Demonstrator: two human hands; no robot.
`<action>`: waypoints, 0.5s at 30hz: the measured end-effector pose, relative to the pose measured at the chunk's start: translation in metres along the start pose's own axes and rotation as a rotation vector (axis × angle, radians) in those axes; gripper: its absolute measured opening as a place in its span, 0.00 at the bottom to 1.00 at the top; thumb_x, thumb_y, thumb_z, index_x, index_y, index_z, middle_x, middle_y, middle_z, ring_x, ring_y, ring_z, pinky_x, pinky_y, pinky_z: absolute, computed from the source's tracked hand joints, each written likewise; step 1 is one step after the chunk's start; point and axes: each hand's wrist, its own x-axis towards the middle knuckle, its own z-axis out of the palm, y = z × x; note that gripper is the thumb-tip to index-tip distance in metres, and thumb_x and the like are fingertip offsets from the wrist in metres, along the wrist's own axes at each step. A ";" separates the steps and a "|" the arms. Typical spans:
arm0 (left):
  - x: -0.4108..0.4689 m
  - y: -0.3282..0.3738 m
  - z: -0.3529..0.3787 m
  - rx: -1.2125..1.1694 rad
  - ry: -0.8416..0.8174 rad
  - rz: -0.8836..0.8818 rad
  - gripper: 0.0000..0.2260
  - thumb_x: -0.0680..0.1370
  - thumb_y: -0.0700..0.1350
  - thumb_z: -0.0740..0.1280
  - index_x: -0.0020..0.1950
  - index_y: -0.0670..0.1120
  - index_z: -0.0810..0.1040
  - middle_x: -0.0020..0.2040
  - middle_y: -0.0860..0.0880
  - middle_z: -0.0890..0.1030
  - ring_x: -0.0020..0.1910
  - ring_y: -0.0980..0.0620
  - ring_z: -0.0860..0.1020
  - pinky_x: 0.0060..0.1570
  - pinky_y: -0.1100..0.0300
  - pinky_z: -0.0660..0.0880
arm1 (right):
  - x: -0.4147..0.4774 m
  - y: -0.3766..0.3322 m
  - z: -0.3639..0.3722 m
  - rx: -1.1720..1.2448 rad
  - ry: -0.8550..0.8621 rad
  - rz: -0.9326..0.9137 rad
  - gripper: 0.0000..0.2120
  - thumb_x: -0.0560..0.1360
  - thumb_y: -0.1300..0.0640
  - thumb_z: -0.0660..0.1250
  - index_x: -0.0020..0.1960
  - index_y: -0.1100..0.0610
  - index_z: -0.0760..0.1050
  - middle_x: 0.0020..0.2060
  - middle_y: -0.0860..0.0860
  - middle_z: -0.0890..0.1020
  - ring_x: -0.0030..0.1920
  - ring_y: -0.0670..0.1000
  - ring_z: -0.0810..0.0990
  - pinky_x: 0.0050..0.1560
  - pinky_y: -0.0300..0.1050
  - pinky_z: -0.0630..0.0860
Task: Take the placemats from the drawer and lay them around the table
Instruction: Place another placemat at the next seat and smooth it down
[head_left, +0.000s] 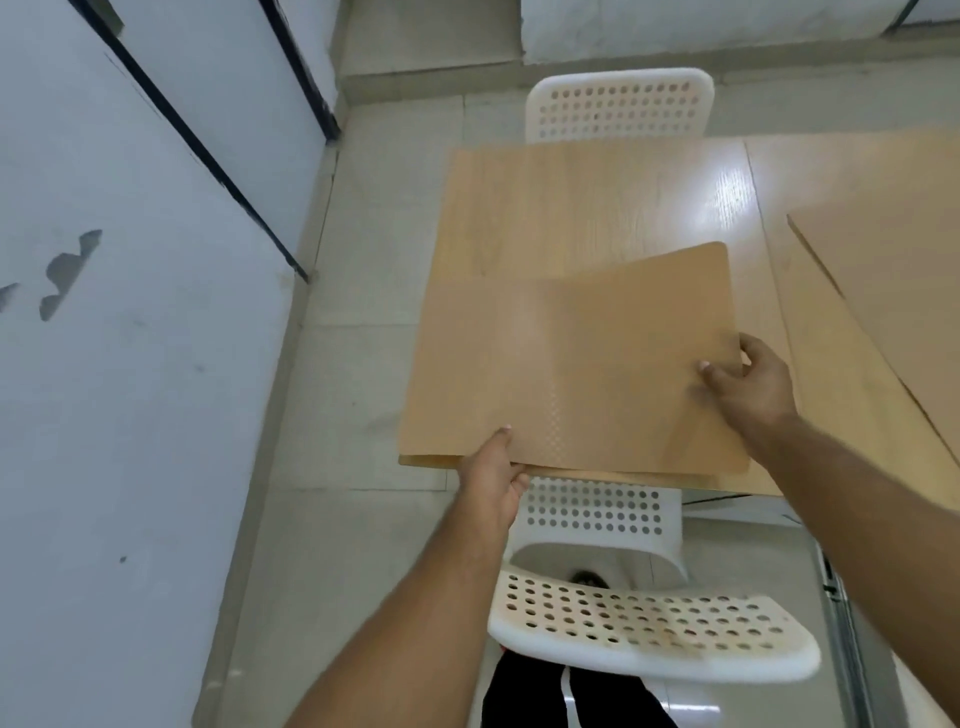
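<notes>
With 1 laid placemat on the desk well right of the fingers, the left hand and right hand pinch the held placemat, tilted above the desk's near end, not yet laid.

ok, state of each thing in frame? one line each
held placemat: in both hands over the table's near end, far right corner raised, not flat.
second placemat: lying flat on the table at right, partly out of frame.
left hand: pinches the held placemat's near edge.
right hand: grips its right edge.
near chair: seat partly under the table.
far chair: pushed up to the table's far side.
</notes>
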 end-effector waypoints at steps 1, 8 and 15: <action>-0.001 0.000 0.000 0.071 0.007 -0.022 0.14 0.79 0.49 0.70 0.63 0.45 0.76 0.53 0.49 0.81 0.48 0.48 0.83 0.41 0.56 0.78 | 0.003 0.001 0.002 -0.081 0.016 0.001 0.25 0.77 0.55 0.70 0.73 0.50 0.69 0.60 0.55 0.81 0.57 0.59 0.81 0.59 0.59 0.78; -0.015 0.005 -0.013 0.478 -0.124 -0.217 0.28 0.81 0.65 0.58 0.54 0.40 0.80 0.46 0.45 0.87 0.39 0.48 0.86 0.30 0.60 0.71 | -0.001 0.015 0.007 -0.505 0.032 0.071 0.38 0.76 0.52 0.69 0.79 0.51 0.52 0.67 0.62 0.75 0.63 0.67 0.75 0.61 0.60 0.74; -0.025 -0.021 0.006 0.909 -0.130 0.552 0.14 0.81 0.51 0.64 0.44 0.43 0.82 0.38 0.47 0.85 0.34 0.52 0.81 0.40 0.48 0.82 | -0.032 0.034 0.026 -0.718 0.088 -0.215 0.33 0.77 0.51 0.66 0.78 0.54 0.57 0.75 0.60 0.63 0.72 0.63 0.65 0.68 0.62 0.66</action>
